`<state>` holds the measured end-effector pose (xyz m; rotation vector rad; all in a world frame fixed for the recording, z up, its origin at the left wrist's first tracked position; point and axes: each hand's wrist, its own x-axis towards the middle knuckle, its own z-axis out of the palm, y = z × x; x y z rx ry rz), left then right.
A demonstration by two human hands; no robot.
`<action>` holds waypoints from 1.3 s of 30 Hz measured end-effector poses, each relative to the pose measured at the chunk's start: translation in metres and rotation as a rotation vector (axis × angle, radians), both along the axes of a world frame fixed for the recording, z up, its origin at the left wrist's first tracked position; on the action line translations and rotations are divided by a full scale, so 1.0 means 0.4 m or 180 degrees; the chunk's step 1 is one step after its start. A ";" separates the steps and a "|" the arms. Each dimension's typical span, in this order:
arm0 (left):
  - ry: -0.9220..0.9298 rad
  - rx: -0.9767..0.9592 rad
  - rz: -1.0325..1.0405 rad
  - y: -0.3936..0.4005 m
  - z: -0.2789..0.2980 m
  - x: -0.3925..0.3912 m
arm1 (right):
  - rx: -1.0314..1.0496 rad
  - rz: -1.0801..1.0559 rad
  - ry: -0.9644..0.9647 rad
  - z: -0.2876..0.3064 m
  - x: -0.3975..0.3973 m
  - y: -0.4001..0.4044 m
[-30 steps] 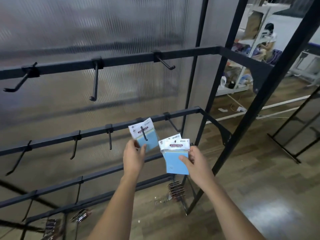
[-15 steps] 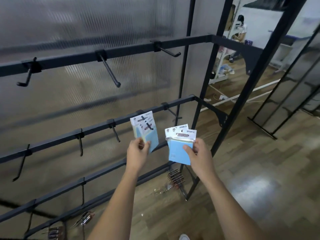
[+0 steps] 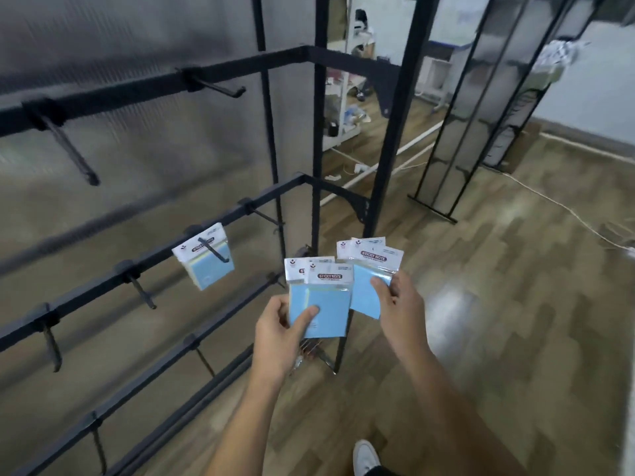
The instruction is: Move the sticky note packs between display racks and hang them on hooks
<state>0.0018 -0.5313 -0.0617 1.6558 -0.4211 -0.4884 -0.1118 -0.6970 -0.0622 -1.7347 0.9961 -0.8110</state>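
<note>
A blue sticky note pack [image 3: 206,262] hangs on a hook of the black display rack's middle bar [image 3: 103,286], left of my hands. My left hand [image 3: 281,338] grips a small stack of blue sticky note packs [image 3: 323,304], thumb across the front one. Just to the right, my right hand [image 3: 400,304] holds further blue packs [image 3: 369,283] fanned behind white header cards. Both hands are in front of the rack's right end, clear of the hooks. Empty hooks [image 3: 141,290] stick out along the bars.
The rack's black corner post [image 3: 391,149] rises right behind my hands. A second black rack [image 3: 481,108] stands farther right on the wood floor. A white cable [image 3: 563,207] runs across the floor. Loose spare hooks [image 3: 309,352] lie at the rack's foot. My white shoe [image 3: 366,456] shows below.
My left hand has let go of the pack on the hook and come back beside the right hand, now holding packs of its own. The camera has swung to the right.
</note>
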 end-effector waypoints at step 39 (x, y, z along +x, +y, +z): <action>0.0112 -0.0223 -0.2603 -2.549 0.048 -0.269 | 0.0220 -0.2901 0.0120 -0.002 -0.517 -2.103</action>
